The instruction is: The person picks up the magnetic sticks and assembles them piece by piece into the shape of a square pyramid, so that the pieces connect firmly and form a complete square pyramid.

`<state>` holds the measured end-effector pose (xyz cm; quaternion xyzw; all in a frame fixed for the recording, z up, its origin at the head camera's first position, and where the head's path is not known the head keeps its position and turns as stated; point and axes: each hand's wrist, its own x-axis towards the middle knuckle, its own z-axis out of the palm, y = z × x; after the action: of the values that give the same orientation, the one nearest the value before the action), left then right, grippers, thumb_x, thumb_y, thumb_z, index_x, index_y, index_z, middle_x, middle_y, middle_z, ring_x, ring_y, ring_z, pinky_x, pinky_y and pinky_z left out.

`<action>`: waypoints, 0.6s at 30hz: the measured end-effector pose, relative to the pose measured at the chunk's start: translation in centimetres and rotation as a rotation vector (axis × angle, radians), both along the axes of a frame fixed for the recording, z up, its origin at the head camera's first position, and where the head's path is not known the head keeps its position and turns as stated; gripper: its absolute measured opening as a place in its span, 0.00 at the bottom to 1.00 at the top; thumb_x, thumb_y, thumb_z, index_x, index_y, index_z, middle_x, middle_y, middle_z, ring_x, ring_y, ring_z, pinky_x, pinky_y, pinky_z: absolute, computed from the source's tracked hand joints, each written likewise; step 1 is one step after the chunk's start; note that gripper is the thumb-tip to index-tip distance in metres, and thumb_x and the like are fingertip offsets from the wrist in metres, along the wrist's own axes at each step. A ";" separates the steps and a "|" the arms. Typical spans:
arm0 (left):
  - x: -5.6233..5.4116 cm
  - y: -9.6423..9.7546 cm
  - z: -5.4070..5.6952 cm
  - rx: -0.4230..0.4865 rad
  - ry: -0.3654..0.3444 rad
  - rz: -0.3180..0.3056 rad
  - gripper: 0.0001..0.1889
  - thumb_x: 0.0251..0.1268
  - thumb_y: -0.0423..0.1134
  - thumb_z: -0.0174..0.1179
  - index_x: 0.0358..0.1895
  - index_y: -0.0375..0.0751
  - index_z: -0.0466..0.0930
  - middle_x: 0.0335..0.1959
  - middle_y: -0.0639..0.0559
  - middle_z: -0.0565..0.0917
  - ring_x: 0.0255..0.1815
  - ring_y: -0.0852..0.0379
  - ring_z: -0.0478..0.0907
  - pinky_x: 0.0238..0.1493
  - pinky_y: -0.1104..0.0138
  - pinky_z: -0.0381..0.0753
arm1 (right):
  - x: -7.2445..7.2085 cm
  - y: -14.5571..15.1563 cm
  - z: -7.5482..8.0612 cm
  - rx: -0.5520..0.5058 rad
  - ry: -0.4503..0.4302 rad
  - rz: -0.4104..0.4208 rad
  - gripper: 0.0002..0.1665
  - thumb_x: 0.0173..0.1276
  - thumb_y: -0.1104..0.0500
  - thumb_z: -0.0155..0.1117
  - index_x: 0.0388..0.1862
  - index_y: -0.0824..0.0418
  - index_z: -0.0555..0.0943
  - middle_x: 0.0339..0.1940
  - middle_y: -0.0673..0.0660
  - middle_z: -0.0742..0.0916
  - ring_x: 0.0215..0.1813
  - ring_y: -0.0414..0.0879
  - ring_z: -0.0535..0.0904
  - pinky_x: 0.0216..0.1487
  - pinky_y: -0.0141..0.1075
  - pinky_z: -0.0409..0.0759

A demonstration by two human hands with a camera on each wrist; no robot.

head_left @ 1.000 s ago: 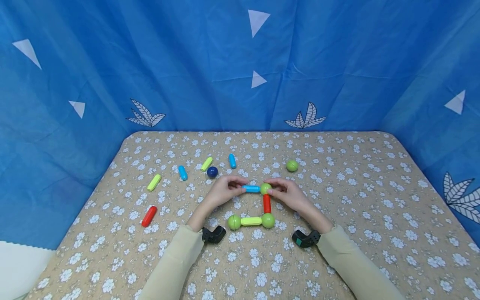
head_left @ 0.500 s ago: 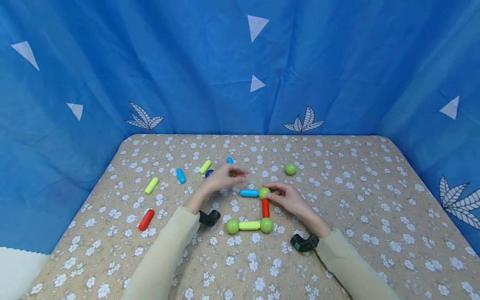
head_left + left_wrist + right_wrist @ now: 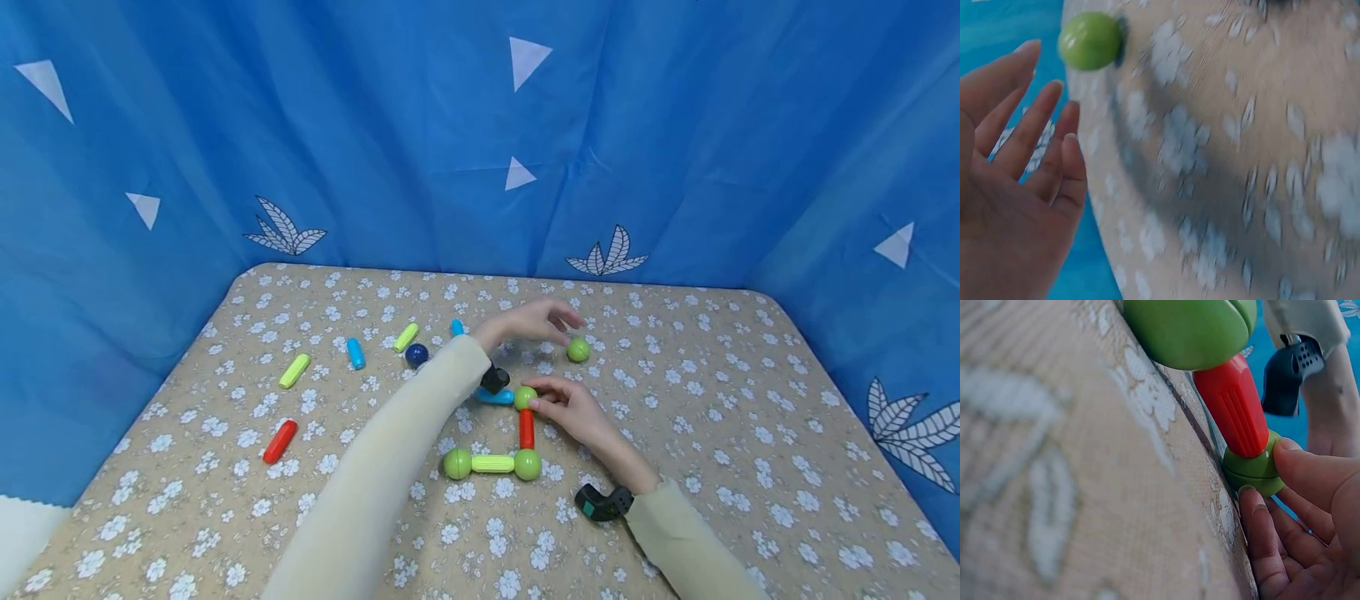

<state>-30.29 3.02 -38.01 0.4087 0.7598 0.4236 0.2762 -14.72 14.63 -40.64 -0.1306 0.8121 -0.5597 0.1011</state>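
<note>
My left hand (image 3: 542, 321) reaches over the far part of the table, fingers relaxed, beside a loose green ball (image 3: 577, 350). The left wrist view shows a gap between the fingertips and that ball (image 3: 1090, 41). Between thumb and fingers, my right hand (image 3: 573, 408) pinches the green corner ball (image 3: 524, 397) of a stick-and-ball build lying on the cloth. From this ball a blue rod (image 3: 495, 397) points left, partly hidden by the left wrist. A red rod (image 3: 527, 429) runs nearer to another green ball (image 3: 527, 464), then a yellow-green rod (image 3: 492, 463) leads to an end ball (image 3: 457, 463).
Left of the build lie a red rod (image 3: 280, 441), yellow-green rods (image 3: 294, 371) and a blue rod (image 3: 356, 353). A navy ball (image 3: 416, 356) sits near the left forearm, which partly covers another blue rod (image 3: 457, 327). A blue curtain (image 3: 420, 167) hangs behind the flowered tablecloth (image 3: 697, 375).
My left hand has let go of the blue rod, lifted away and swung right and farther out to the loose green ball. My right hand keeps hold of the corner ball.
</note>
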 end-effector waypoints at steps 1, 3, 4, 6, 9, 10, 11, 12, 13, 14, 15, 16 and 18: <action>0.2 0.3 0.0 -0.020 -0.007 -0.025 0.24 0.63 0.28 0.59 0.62 0.29 0.68 0.59 0.38 0.72 0.56 0.48 0.71 0.50 0.71 0.73 | -0.1 0.0 0.0 -0.005 0.003 -0.001 0.18 0.67 0.68 0.58 0.55 0.73 0.75 0.40 0.63 0.82 0.35 0.48 0.76 0.34 0.32 0.74; 0.5 0.7 -0.2 -0.067 -0.016 -0.076 0.26 0.63 0.28 0.59 0.64 0.31 0.66 0.62 0.39 0.70 0.57 0.49 0.70 0.51 0.71 0.71 | -0.1 0.0 -0.1 -0.012 0.005 -0.002 0.17 0.67 0.69 0.58 0.54 0.74 0.75 0.40 0.63 0.82 0.35 0.49 0.76 0.34 0.32 0.74; 0.6 0.9 -0.3 -0.090 -0.012 -0.102 0.27 0.63 0.28 0.59 0.66 0.33 0.65 0.63 0.41 0.68 0.57 0.50 0.69 0.51 0.71 0.71 | -0.1 -0.1 -0.1 -0.014 0.003 -0.002 0.17 0.67 0.69 0.58 0.54 0.74 0.76 0.41 0.63 0.82 0.36 0.49 0.76 0.34 0.32 0.75; 0.8 1.0 -0.6 -0.135 0.016 -0.140 0.28 0.63 0.29 0.59 0.67 0.36 0.65 0.65 0.43 0.66 0.57 0.52 0.68 0.51 0.72 0.70 | 0.0 -0.1 -0.1 -0.014 0.003 0.004 0.17 0.67 0.69 0.58 0.54 0.74 0.76 0.41 0.63 0.82 0.36 0.49 0.76 0.34 0.32 0.75; 0.9 1.1 -0.9 -0.172 0.062 -0.146 0.26 0.63 0.29 0.59 0.65 0.40 0.68 0.64 0.47 0.65 0.55 0.54 0.68 0.50 0.72 0.70 | 0.0 -0.1 0.1 -0.015 0.010 0.012 0.17 0.67 0.69 0.58 0.54 0.74 0.76 0.41 0.64 0.82 0.35 0.49 0.76 0.34 0.33 0.75; 0.9 1.1 -1.0 -0.175 0.078 -0.138 0.24 0.64 0.28 0.58 0.64 0.40 0.70 0.64 0.47 0.66 0.55 0.55 0.68 0.50 0.73 0.70 | 0.0 -0.1 0.2 -0.016 0.014 0.015 0.17 0.67 0.69 0.58 0.53 0.74 0.76 0.41 0.64 0.82 0.35 0.49 0.76 0.34 0.33 0.75; 0.9 1.1 -1.0 -0.176 0.090 -0.124 0.23 0.64 0.28 0.58 0.63 0.40 0.72 0.63 0.47 0.67 0.55 0.54 0.68 0.49 0.73 0.70 | 0.0 -0.1 0.2 -0.017 0.018 0.016 0.17 0.66 0.70 0.58 0.53 0.74 0.76 0.40 0.64 0.82 0.35 0.49 0.76 0.33 0.33 0.75; 0.8 1.1 -1.1 -0.175 0.094 -0.110 0.22 0.64 0.28 0.58 0.62 0.39 0.73 0.63 0.47 0.67 0.55 0.54 0.68 0.49 0.73 0.70 | 0.0 -0.1 0.2 -0.018 0.018 0.016 0.17 0.66 0.70 0.58 0.53 0.74 0.76 0.39 0.64 0.82 0.34 0.48 0.76 0.33 0.32 0.75; 0.8 1.0 -1.1 -0.173 0.098 -0.099 0.21 0.64 0.28 0.57 0.61 0.39 0.74 0.62 0.47 0.67 0.55 0.54 0.68 0.49 0.73 0.70 | -0.1 -0.1 0.2 -0.019 0.015 0.015 0.17 0.66 0.70 0.58 0.53 0.75 0.76 0.39 0.64 0.82 0.34 0.48 0.75 0.33 0.32 0.74; 0.7 1.0 -1.1 -0.175 0.104 -0.087 0.20 0.64 0.28 0.57 0.60 0.39 0.74 0.62 0.47 0.68 0.55 0.54 0.69 0.49 0.73 0.70 | -0.1 -0.1 0.2 -0.020 0.016 0.016 0.17 0.66 0.70 0.58 0.53 0.75 0.75 0.38 0.65 0.82 0.34 0.48 0.75 0.32 0.32 0.74; 0.7 1.0 -1.2 -0.175 0.104 -0.080 0.20 0.64 0.27 0.57 0.60 0.38 0.74 0.62 0.46 0.68 0.56 0.54 0.68 0.50 0.73 0.70 | -0.2 -0.1 0.1 -0.022 0.014 0.017 0.17 0.66 0.70 0.58 0.53 0.75 0.75 0.37 0.65 0.82 0.33 0.48 0.75 0.32 0.32 0.74; 0.7 0.9 -1.1 -0.174 0.107 -0.080 0.20 0.64 0.27 0.56 0.60 0.38 0.74 0.63 0.46 0.68 0.56 0.54 0.68 0.50 0.73 0.69 | -0.2 0.0 0.1 -0.023 0.018 0.020 0.17 0.66 0.70 0.58 0.53 0.76 0.75 0.36 0.64 0.82 0.33 0.48 0.75 0.32 0.32 0.74; 0.6 0.7 -1.0 -0.176 0.107 -0.072 0.20 0.64 0.26 0.56 0.60 0.37 0.74 0.62 0.46 0.69 0.56 0.55 0.69 0.50 0.74 0.70 | -0.6 0.1 -0.6 -0.026 0.017 0.019 0.17 0.66 0.70 0.58 0.53 0.75 0.75 0.36 0.64 0.82 0.33 0.48 0.75 0.32 0.32 0.75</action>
<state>-29.68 3.76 -39.02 0.4320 0.7926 0.3223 0.2851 -15.35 14.75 -41.21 -0.1445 0.8042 -0.5681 0.0979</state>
